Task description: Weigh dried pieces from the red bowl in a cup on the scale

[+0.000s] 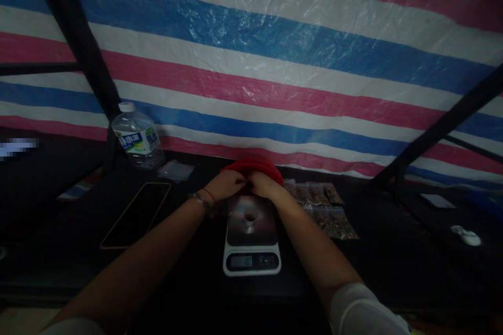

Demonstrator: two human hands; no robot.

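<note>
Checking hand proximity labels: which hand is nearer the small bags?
Right. The right hand is at the red thing, just left of the small bags; the left hand is there too, but farther left.

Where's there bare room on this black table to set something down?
The black tabletop looks bare right of the filled bags, toward the slanted post, and left of the phone, though it's dark there. It's crowded around the far end of the scale: left hand and right hand at the red thing, bags close by.
</note>
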